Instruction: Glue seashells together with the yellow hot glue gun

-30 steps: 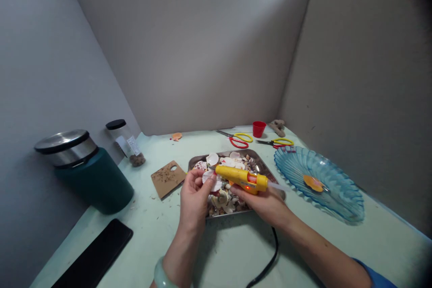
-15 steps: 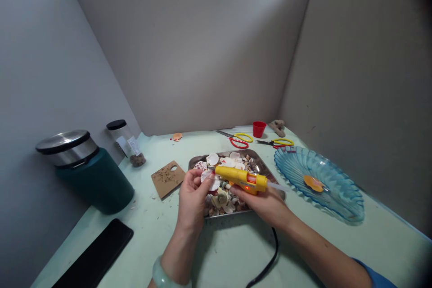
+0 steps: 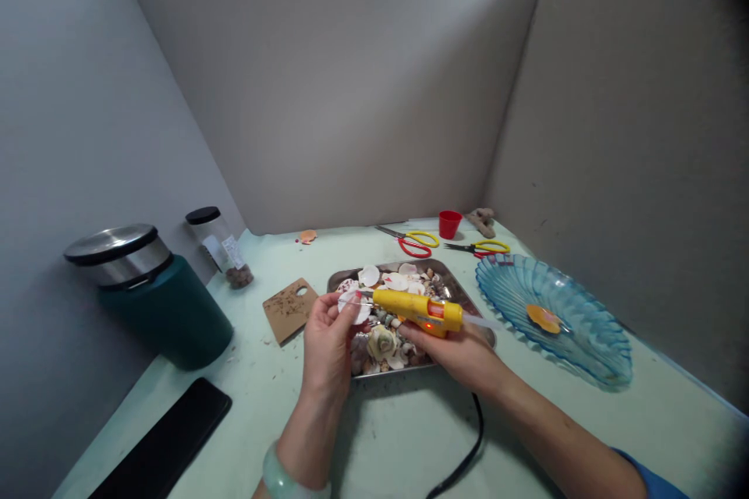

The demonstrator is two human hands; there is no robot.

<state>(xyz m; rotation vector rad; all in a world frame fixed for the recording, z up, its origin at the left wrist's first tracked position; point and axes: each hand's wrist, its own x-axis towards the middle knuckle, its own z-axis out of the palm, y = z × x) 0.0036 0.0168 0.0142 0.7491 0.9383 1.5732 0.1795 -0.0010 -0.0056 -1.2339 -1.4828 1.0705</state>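
Between the thumb and fingers of my left hand (image 3: pixel 328 335) is a white seashell (image 3: pixel 354 310), held over the near left part of a metal tray (image 3: pixel 462 288). My right hand (image 3: pixel 459 351) grips a yellow glue gun (image 3: pixel 403 302), its nozzle pointing left at the shell. A small orange light glows on the gun's side, and a clear glue stick (image 3: pixel 480 322) sticks out of its back end. Below both hands the tray holds many mixed shells (image 3: pixel 383 343). A black cord (image 3: pixel 468 452) runs from under my right hand toward the front.
A blue glass dish (image 3: pixel 597 327) with an orange shell (image 3: pixel 543 319) stands at right. Behind the tray lie two pairs of scissors (image 3: pixel 418 240) and a red cup (image 3: pixel 449 224). At left are a brown card (image 3: pixel 286 312), a jar (image 3: pixel 219 249), a green bottle (image 3: pixel 169 312) and a black phone-like slab (image 3: pixel 164 440).
My left hand has shifted slightly left with the white shell, away from the nozzle; thin strands seem to stretch between them. The glue gun and my right hand stay in place.
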